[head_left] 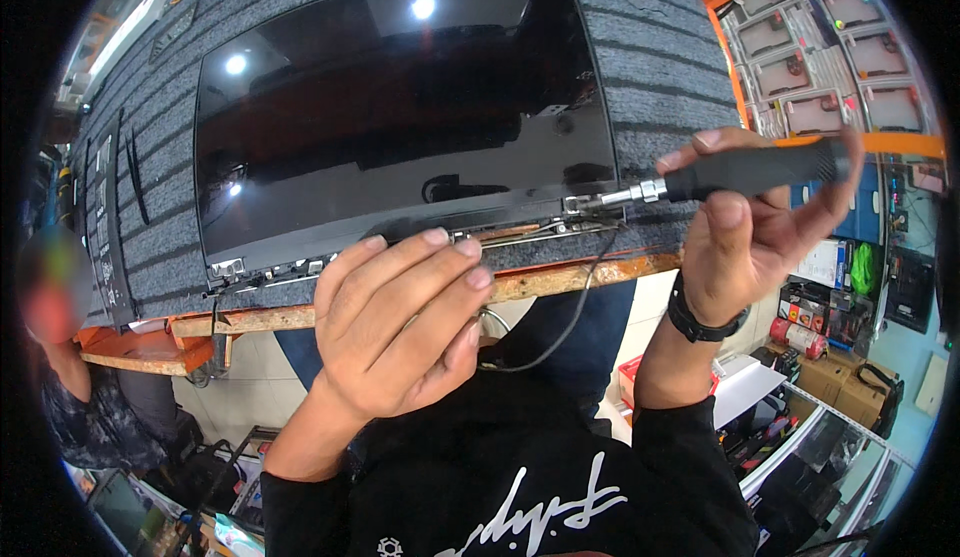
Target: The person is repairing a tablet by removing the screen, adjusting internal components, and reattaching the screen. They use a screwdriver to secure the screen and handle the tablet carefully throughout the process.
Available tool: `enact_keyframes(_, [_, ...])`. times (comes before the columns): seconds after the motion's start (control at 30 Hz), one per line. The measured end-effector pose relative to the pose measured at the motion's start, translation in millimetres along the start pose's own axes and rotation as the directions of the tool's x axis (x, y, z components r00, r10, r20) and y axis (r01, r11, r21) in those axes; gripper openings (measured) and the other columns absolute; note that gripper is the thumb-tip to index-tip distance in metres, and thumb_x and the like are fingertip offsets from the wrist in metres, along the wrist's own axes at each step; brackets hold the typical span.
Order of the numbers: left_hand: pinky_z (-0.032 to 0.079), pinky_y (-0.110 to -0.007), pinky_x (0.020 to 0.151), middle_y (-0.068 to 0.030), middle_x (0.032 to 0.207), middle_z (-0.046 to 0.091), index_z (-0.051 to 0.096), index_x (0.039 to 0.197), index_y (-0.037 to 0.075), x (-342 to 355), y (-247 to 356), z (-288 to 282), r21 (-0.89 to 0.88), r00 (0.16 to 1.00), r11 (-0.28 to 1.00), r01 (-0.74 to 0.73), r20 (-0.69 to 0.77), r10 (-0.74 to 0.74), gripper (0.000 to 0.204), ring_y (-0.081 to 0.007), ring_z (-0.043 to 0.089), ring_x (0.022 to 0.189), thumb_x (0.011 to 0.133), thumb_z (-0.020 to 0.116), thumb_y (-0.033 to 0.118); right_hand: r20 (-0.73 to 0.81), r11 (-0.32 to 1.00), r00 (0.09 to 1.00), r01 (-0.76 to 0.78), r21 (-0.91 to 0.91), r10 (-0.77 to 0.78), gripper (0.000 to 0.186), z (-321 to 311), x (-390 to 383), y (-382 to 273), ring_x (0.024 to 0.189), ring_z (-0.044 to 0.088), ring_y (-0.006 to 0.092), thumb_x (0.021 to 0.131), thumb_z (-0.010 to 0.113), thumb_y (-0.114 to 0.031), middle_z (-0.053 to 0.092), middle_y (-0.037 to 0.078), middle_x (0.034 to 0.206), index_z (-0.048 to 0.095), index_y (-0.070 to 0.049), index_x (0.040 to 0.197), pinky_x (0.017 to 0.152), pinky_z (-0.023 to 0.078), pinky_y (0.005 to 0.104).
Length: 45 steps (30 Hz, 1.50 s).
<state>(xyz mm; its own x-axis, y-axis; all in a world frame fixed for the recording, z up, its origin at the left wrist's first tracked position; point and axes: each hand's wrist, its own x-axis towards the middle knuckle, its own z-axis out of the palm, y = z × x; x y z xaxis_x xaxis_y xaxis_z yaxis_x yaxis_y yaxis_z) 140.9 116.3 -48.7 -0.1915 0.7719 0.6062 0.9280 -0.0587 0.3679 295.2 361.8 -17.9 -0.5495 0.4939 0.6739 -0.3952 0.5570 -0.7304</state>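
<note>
A laptop display panel (400,127) lies face up, glossy and black, with metal hinges along its near edge. My right hand (735,257) grips the thick black handle of a screwdriver (755,170). Its silver shaft points left, the tip at the right hinge (578,205). Whether the tip sits in a screw is too small to tell. My left hand (405,322) rests its outstretched fingers on the panel's near edge, covering part of it, with the thumb lower down. From the right hinge area a thin dark cable (583,307) hangs over the table's edge.
A ribbed grey mat (660,97) covers the wooden-edged table (560,279). Dark strips (105,227) lie at the left. An orange-framed case (800,67) of boxed parts stands at the far right. Another person's arm (68,367) is at the left edge.
</note>
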Motion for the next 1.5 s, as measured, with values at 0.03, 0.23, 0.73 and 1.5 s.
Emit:
enact_keyframes(0.03, [0.046, -0.047, 0.102, -0.0121, 0.117, 0.073, 0.069, 0.112, 0.008, 3, 6, -6, 0.005, 0.998, 0.999, 0.047, 0.046, -0.048, 0.029, -0.0309, 0.069, 0.112, 0.083, 0.07, 0.014, 0.036, 1.0, 0.999, 0.005, -0.029, -0.004, 0.09, 0, 3, -3, 0.081, 0.073, 0.0303, 0.096, 0.07, -0.013, 0.07, 0.026, 0.105, 0.009, -0.021, 0.161, 0.073, 0.065, 0.0444])
enact_keyframes(0.23, [0.05, -0.043, 0.087, -0.0069, 0.106, 0.073, 0.065, 0.105, 0.015, -17, 16, -49, -0.124, 0.999, 0.992, 0.009, 0.045, -0.003, 0.018, -0.0296, 0.07, 0.097, 0.087, 0.067, 0.017, 0.142, 0.996, 0.989, 0.06, -0.063, -0.051, 0.098, 12, 17, -11, 0.072, 0.074, 0.0306, 0.092, 0.076, -0.018, 0.069, 0.027, 0.103, 0.006, -0.027, 0.161, 0.063, 0.066, 0.0418])
enact_keyframes(0.73, [0.041, -0.051, 0.106, -0.0247, 0.117, 0.064, 0.066, 0.117, -0.006, -72, -71, -112, 0.101, 0.891, 0.888, 0.448, -0.128, -0.435, 0.097, -0.0385, 0.06, 0.115, 0.085, 0.048, 0.084, 0.357, 0.994, 0.928, 0.11, 0.022, -0.11, 0.112, 68, 19, -14, 0.079, 0.076, 0.0347, 0.082, 0.079, 0.001, 0.07, 0.028, 0.104, 0.0, -0.031, 0.156, 0.07, 0.067, 0.0438])
enact_keyframes(1.5, [0.037, -0.054, 0.11, -0.026, 0.123, 0.062, 0.063, 0.121, -0.008, -90, -73, -120, 0.042, 0.906, 0.907, 0.418, -0.096, -0.413, 0.106, -0.0402, 0.057, 0.12, 0.083, 0.043, 0.089, 0.334, 0.999, 0.942, 0.027, -0.04, -0.012, 0.103, 80, 6, -24, 0.082, 0.076, 0.0337, 0.089, 0.073, 0.002, 0.069, 0.028, 0.11, 0.004, -0.035, 0.155, 0.062, 0.065, 0.0319])
